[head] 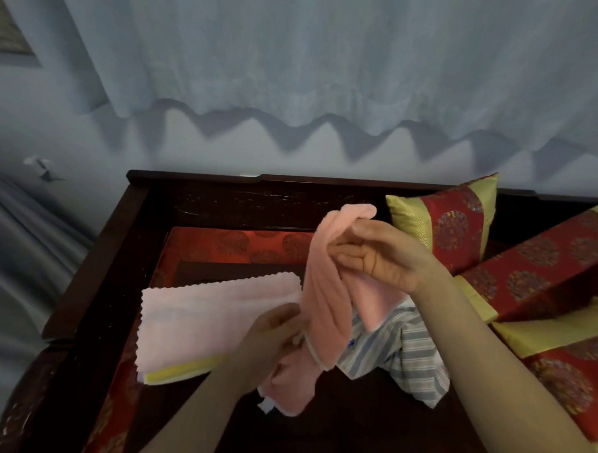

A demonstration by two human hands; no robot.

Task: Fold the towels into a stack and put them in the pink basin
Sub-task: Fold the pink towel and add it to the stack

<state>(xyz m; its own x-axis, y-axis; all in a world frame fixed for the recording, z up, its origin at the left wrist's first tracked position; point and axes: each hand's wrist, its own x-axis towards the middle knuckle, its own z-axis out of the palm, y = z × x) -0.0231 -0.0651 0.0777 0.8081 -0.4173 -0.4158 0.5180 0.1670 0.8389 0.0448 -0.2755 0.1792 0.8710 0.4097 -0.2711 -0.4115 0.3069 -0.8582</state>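
A salmon-pink towel [325, 296] hangs bunched in the air above the dark wooden seat. My right hand [378, 260] grips its upper part at shoulder height, and my left hand [279, 335] pinches its lower edge. To the left lies a folded stack [204, 321]: a pale pink towel with a scalloped edge on top, a yellow towel under it. A grey-blue striped towel [402, 350] lies crumpled on the seat behind the hanging towel. No pink basin is in view.
The dark wooden bench [125, 253] has a raised back and left armrest, with a red patterned seat cushion [242, 244]. Red and gold pillows [452, 222] crowd the right side. A pale curtain [298, 55] hangs behind.
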